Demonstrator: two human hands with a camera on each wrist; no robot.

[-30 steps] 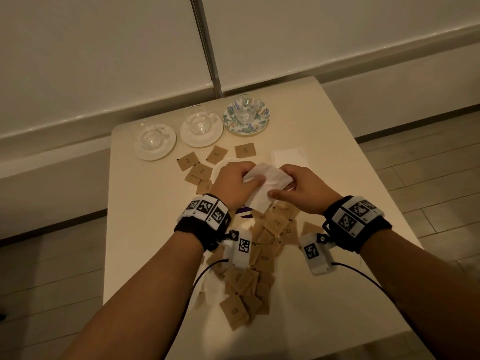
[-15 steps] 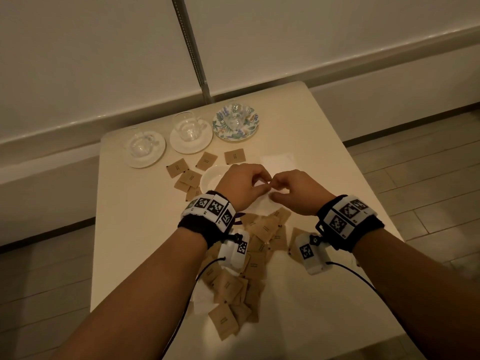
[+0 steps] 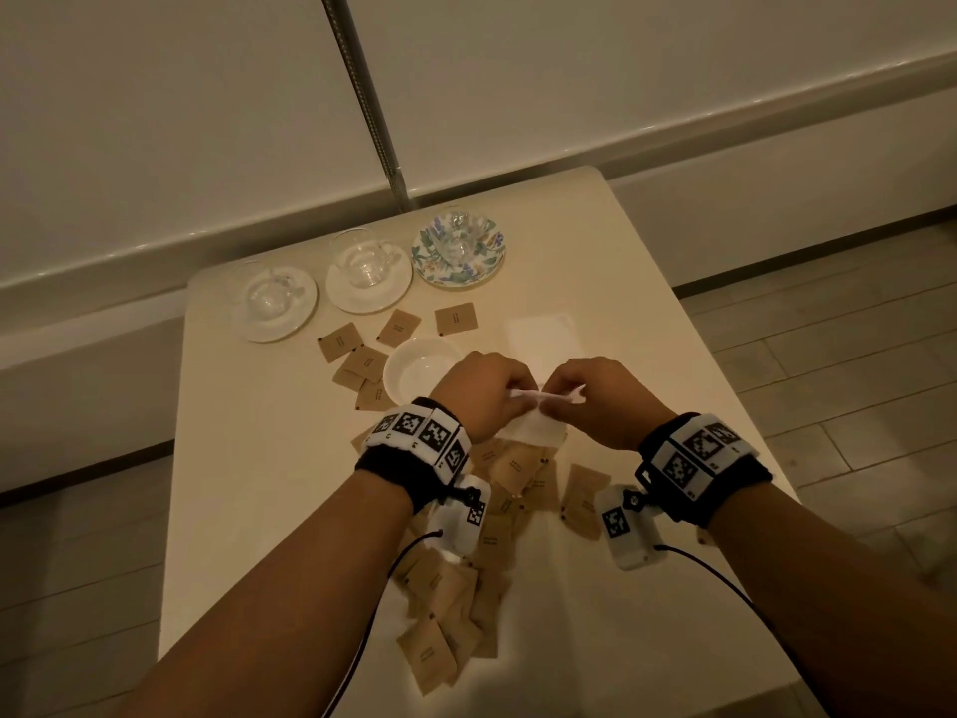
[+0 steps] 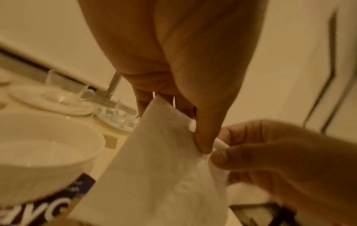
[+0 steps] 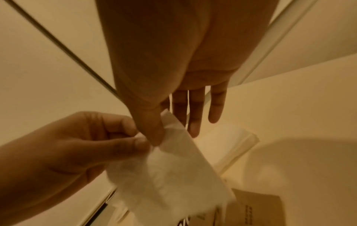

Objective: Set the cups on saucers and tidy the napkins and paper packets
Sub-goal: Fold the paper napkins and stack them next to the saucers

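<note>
Your brown paper packets point(image 3: 510, 476) lie heaped nearest on the worktop point(image 3: 248, 458) | your left hand point(image 3: 484, 393) and right hand point(image 3: 603, 399) both pinch one white napkin point(image 3: 536, 427) above them | folded napkin point(image 3: 541, 334) beyond | three glass cups point(image 3: 365, 261) on saucers point(image 3: 370, 298) farthest.

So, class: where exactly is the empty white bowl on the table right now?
In the head view, the white bowl sits mid-table, just left of the left hand, with brown packets on its left and the saucers behind it.
</note>
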